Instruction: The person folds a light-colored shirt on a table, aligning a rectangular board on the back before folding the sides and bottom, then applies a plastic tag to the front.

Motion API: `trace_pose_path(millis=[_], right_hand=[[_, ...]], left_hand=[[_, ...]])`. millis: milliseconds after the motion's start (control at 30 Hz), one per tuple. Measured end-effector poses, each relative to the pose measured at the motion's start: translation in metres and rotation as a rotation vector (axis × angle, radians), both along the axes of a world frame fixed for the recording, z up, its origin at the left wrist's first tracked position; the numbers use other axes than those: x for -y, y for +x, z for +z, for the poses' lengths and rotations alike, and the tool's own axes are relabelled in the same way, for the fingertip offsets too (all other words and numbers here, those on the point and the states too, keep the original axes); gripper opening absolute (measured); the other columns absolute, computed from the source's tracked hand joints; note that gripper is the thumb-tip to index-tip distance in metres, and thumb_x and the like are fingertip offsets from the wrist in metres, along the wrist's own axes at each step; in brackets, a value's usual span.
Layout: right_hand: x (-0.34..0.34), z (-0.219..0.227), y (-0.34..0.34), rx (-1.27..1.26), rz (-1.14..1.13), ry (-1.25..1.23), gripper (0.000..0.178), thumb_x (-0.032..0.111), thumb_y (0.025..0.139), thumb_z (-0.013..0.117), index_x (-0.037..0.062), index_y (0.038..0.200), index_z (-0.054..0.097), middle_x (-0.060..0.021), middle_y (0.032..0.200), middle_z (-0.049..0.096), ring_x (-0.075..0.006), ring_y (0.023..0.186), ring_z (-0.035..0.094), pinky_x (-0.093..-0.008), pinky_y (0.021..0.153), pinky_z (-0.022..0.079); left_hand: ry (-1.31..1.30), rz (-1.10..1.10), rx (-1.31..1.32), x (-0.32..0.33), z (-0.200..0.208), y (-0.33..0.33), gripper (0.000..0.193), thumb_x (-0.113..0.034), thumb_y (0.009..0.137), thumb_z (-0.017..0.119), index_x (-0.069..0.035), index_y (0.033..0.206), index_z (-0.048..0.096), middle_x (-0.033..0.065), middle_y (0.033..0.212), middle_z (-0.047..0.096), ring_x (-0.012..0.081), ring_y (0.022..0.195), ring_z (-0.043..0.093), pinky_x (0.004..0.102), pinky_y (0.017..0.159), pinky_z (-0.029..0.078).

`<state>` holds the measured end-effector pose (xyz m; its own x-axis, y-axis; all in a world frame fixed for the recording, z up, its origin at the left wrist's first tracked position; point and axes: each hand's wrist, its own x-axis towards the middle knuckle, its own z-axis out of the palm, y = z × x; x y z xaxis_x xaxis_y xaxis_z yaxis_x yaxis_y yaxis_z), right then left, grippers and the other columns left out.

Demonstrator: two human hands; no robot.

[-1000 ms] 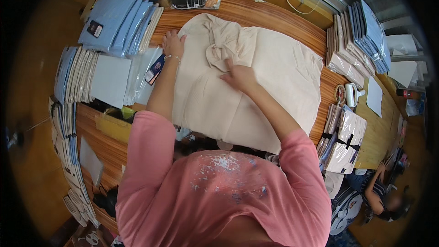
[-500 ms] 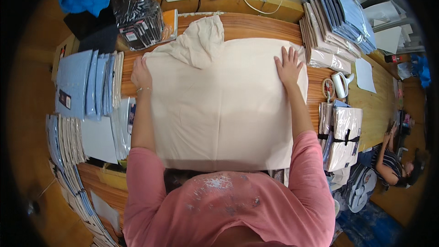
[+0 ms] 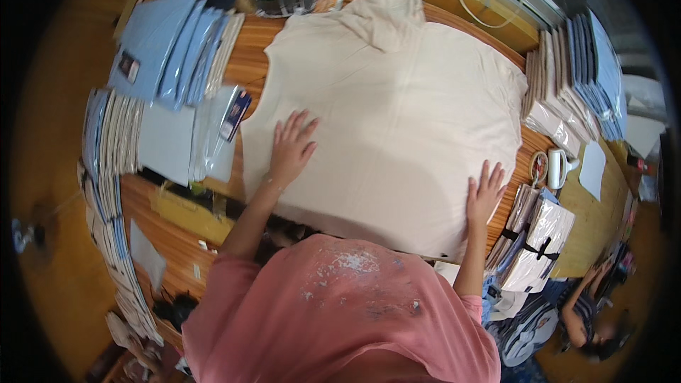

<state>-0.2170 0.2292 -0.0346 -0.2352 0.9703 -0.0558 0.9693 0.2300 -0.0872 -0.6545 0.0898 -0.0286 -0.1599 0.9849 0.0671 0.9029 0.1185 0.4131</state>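
A cream-coloured garment [image 3: 383,120] lies spread on the wood-grain table [image 3: 248,50], its body fairly smooth. At its far edge a bunched, crumpled part [image 3: 386,18] of the same cloth is heaped. My left hand [image 3: 291,149] rests on the garment's left portion, fingers stretched and apart. On the right, near the garment's side edge, my right hand [image 3: 486,191] lies flat with its fingers spread. Neither hand grips anything.
Packed blue shirts [image 3: 152,50] and a stack of cream packets [image 3: 120,131] stand at left, beside white sheets [image 3: 167,138]. Wrapped packets [image 3: 560,92], a tape roll [image 3: 539,167], a white handheld device [image 3: 559,168] and a tied bundle [image 3: 543,241] line the right. Another person [image 3: 585,312] sits far right.
The view has turned and shifted. My left hand has left the garment's upper left edge and come nearer, onto the cloth. My right hand has slid down the right side toward me.
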Motion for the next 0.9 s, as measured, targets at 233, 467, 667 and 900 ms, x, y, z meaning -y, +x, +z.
trace_pose_path(millis=[233,467,667,900], right_hand=[[0.072,0.000,0.032,-0.127,-0.046,0.182,0.061,0.043,0.089,0.044,0.0175,0.141,0.027,-0.0161,0.149,0.013,-0.0334,0.137,0.010,-0.0551,0.107,0.007],[0.080,0.035,0.032,-0.267,-0.036,0.332,0.059,0.042,0.091,0.043,0.0101,0.139,0.030,-0.0185,0.146,0.019,-0.0342,0.135,0.017,-0.0524,0.106,0.012],[0.064,0.076,-0.050,-0.909,0.040,0.281,0.044,0.015,0.088,0.051,0.0032,0.129,0.042,-0.0137,0.132,0.043,-0.0273,0.124,0.037,-0.0412,0.103,0.026],[0.114,0.097,-0.221,-0.970,0.587,-0.301,0.025,0.007,0.082,0.054,0.0031,0.107,0.060,-0.0133,0.111,0.058,-0.0271,0.109,0.050,-0.0355,0.093,0.038]], left_hand=[[-0.062,0.186,-0.125,0.074,-0.001,0.029,0.058,-0.030,0.084,0.056,-0.015,0.136,0.036,0.0105,0.145,0.024,0.0330,0.134,0.020,0.0590,0.104,0.013],[0.384,0.490,-0.093,0.108,0.023,-0.052,0.056,-0.018,0.082,0.057,-0.009,0.134,0.038,0.0208,0.144,0.023,0.0376,0.133,0.021,0.0561,0.105,0.014],[0.001,0.811,-0.279,0.177,0.007,-0.205,0.056,-0.031,0.083,0.056,0.000,0.127,0.044,0.0237,0.136,0.035,0.0392,0.126,0.032,0.0448,0.102,0.029],[-0.115,0.650,-0.280,0.167,0.034,-0.208,0.024,-0.020,0.085,0.051,-0.003,0.098,0.060,0.0197,0.081,0.064,0.0341,0.078,0.062,0.0434,0.073,0.049]])
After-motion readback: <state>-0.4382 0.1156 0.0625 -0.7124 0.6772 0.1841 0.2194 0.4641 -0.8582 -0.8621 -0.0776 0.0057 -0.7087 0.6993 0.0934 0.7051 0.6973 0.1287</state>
